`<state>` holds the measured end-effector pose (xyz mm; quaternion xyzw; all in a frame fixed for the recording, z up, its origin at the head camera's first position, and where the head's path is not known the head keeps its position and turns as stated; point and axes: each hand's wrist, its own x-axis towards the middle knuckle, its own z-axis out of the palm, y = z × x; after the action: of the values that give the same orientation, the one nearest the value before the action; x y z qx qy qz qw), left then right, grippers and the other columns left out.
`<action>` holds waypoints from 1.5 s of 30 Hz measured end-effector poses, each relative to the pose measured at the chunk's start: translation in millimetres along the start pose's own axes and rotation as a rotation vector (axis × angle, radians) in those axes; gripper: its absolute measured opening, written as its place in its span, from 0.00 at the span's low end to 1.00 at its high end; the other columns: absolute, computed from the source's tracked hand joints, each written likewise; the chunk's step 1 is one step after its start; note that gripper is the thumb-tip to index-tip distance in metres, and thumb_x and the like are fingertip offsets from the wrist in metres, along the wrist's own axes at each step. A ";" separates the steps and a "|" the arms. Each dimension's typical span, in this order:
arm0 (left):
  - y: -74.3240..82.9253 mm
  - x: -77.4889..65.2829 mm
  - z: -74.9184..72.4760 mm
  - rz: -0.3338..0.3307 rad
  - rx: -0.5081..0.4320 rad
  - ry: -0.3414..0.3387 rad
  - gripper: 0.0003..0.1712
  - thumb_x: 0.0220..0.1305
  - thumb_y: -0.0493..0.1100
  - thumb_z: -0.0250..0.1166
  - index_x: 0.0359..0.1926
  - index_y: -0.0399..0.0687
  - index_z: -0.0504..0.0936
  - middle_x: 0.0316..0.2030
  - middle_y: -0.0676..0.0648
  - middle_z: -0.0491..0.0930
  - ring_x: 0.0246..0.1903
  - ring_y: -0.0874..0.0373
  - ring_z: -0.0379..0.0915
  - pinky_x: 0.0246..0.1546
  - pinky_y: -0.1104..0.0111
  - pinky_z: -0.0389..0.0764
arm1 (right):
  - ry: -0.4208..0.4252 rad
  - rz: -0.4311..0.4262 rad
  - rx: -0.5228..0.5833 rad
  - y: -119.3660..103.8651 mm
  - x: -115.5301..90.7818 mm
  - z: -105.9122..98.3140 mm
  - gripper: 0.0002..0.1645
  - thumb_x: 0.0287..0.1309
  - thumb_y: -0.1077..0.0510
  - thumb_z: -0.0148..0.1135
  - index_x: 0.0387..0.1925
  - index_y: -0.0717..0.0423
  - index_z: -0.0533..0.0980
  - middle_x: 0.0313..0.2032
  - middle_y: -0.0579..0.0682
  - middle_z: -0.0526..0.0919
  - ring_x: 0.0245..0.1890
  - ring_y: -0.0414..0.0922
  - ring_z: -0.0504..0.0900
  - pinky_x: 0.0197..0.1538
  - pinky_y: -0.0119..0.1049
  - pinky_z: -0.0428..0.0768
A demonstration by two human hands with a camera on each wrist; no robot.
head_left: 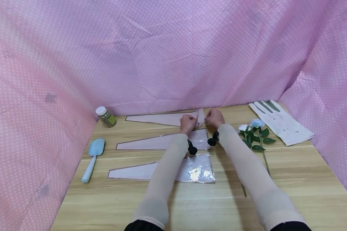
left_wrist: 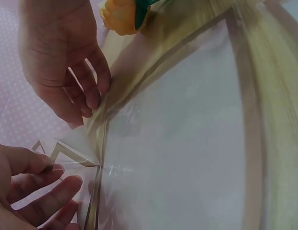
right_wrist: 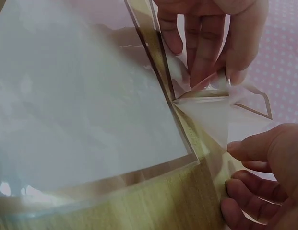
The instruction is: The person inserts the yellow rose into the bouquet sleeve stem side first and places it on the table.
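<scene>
I have the person's left hand (head_left: 188, 123) pinching the far plastic pouch (head_left: 156, 119) near its wide right end, fingertips on the lifted film. The right hand (head_left: 215, 118) faces it, thumb and finger nipping the film's edge, with only a narrow gap between the two. The film there stands up in a creased fold, its dark border bent into a sharp corner; the tapered end reaches left along the back of the bench (head_left: 208, 208).

My room behind is tight: the back edge runs just beyond the pouch. On the near side a strip of wood separates it from the middle pouch (head_left: 147, 142), and another lies between that and the near pouch (head_left: 133, 172), whose film glares.

The bench is pale wood grain; pink dotted cloth (head_left: 162, 64) rises behind it and down both sides.

The left forearm (head_left: 164, 179) crosses above the middle and near pouches, hiding parts of them. The right forearm (head_left: 248, 163) covers part of the stems below the blue flower (head_left: 257, 123). An orange flower (left_wrist: 124, 18) shows from the left wrist. Beyond, at right, lies a white glove (head_left: 283, 123); at left, a white-lidded jar (head_left: 106, 118) and a blue trowel (head_left: 96, 147).
</scene>
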<state>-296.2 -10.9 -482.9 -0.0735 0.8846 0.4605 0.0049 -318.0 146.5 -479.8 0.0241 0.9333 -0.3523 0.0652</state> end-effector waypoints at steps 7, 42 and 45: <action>2.9 0.0 1.6 0.020 0.029 0.006 0.10 0.62 0.41 0.65 0.35 0.40 0.90 0.39 0.43 0.89 0.43 0.51 0.80 0.40 0.71 0.77 | 0.016 -0.029 -0.005 0.9 -2.4 -1.1 0.12 0.56 0.58 0.63 0.38 0.62 0.81 0.42 0.60 0.85 0.41 0.53 0.80 0.45 0.44 0.78; 8.1 1.2 8.5 0.053 0.053 0.050 0.09 0.61 0.37 0.63 0.36 0.41 0.90 0.36 0.42 0.88 0.41 0.48 0.82 0.41 0.64 0.80 | 0.061 -0.234 -0.179 -20.2 -154.5 -114.7 0.21 0.67 0.50 0.57 0.50 0.63 0.79 0.42 0.62 0.87 0.41 0.55 0.85 0.44 0.51 0.82; 7.9 0.3 9.4 0.059 0.058 0.053 0.09 0.62 0.37 0.63 0.35 0.40 0.90 0.36 0.42 0.88 0.40 0.48 0.82 0.40 0.64 0.80 | 0.016 -0.218 -0.181 -8.2 -174.1 -110.8 0.22 0.66 0.51 0.59 0.51 0.65 0.79 0.40 0.61 0.87 0.37 0.52 0.85 0.40 0.48 0.82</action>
<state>-298.1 1.2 -481.9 -0.0594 0.8992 0.4323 -0.0301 -158.0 213.7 -367.9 -0.0804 0.9589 -0.2715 0.0211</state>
